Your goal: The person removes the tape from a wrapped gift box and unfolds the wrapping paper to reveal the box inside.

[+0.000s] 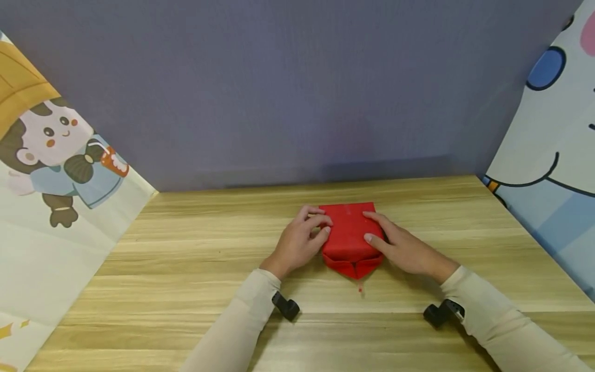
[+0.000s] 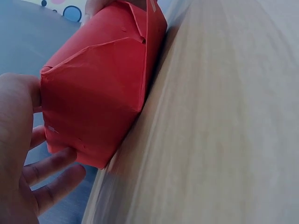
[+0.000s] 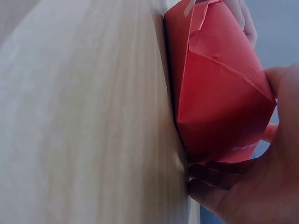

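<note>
A box-like package wrapped in red paper [image 1: 349, 232] lies on the wooden table, its folded, pointed end flap facing me. At its left side my left hand [image 1: 299, 240] touches the edge with bent, loose fingertips. In the left wrist view, this hand's lower fingers [image 2: 58, 175] are spread beside the red paper [image 2: 93, 88]. My right hand [image 1: 404, 245] holds the right side, with thumb and forefinger over the top. The right wrist view shows the other fingers [image 3: 217, 179] curled low beside the package [image 3: 224, 93], near the tabletop. The package's underside is hidden.
Just in front of the flap, a small clear strip with a red speck [image 1: 360, 290] sticks out over the wooden table [image 1: 186, 268]. A grey-blue panel [image 1: 279, 93] stands behind the table. Cartoon-printed sheets [image 1: 60, 155] flank it on both sides.
</note>
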Tool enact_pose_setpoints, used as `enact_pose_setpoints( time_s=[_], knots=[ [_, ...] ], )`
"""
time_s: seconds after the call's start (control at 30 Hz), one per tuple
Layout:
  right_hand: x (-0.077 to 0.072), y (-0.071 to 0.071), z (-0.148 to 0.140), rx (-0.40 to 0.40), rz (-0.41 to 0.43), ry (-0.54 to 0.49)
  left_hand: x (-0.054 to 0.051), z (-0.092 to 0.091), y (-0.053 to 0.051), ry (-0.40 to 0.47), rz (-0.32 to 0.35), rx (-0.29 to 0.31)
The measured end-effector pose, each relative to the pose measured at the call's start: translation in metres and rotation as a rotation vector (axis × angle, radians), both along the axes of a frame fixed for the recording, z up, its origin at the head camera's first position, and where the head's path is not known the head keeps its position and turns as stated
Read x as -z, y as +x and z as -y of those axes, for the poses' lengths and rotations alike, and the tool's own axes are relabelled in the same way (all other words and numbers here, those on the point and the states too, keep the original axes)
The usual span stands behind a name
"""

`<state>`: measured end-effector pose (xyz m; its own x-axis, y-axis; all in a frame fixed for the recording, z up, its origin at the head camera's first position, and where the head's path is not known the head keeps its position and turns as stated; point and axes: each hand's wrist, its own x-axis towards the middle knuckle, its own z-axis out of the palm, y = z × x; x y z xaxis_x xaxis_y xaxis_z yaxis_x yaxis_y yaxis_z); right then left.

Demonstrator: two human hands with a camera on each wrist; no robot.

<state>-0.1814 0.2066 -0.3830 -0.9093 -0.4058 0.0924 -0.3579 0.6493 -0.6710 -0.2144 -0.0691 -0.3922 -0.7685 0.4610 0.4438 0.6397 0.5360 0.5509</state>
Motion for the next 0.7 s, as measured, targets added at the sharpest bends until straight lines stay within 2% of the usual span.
enact_pose_setpoints(
  time_s=[0.2, 0.43, 0.7],
  knots=[
    [0.0011, -0.0005, 0.0009, 0.003, 0.014, 0.008, 0.0008, 0.0016, -0.0007, -0.048, -0.031, -0.009],
    [0.0011, -0.0028, 0.0002, 0.007, 0.014, 0.011, 0.0013, 0.0010, -0.0037, -0.038, -0.033, 0.001],
    [0.0034, -0.0015, -0.0006, 0.005, 0.015, 0.009, 0.0036, 0.0006, -0.0026, -0.037, -0.035, 0.005]
  ],
)
